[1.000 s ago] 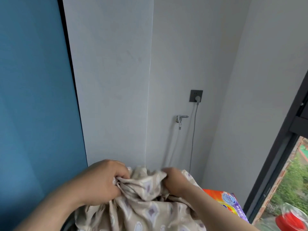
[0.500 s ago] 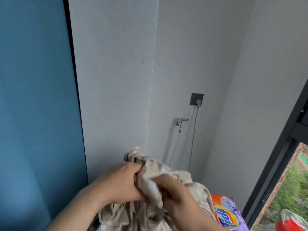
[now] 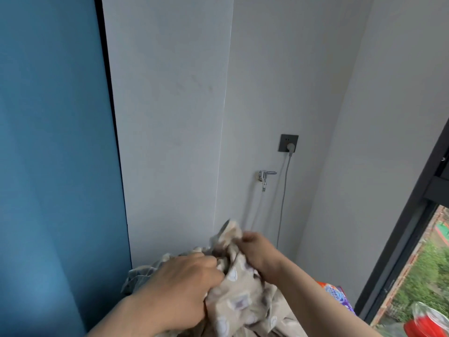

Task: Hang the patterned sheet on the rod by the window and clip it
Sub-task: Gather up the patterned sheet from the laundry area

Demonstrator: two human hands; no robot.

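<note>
The patterned sheet [image 3: 239,297], beige with pale purple and white shapes, is bunched up low in the middle of the view. My left hand [image 3: 181,288] grips a fold of it on the left. My right hand [image 3: 257,252] grips another bunch higher and to the right, with a tuft of cloth sticking up above its fingers. No rod and no clip are in view.
A blue panel [image 3: 53,166] fills the left side. Grey walls meet in a corner ahead, with a tap [image 3: 265,177], a socket [image 3: 288,143] and a hanging cable. A dark window frame [image 3: 413,227] runs along the right. A detergent box [image 3: 336,294] and a red container [image 3: 424,324] sit below it.
My hands have moved apart along the sheet: the right one went up and right with a bunch of cloth, the left one stayed low. The view shifted slightly.
</note>
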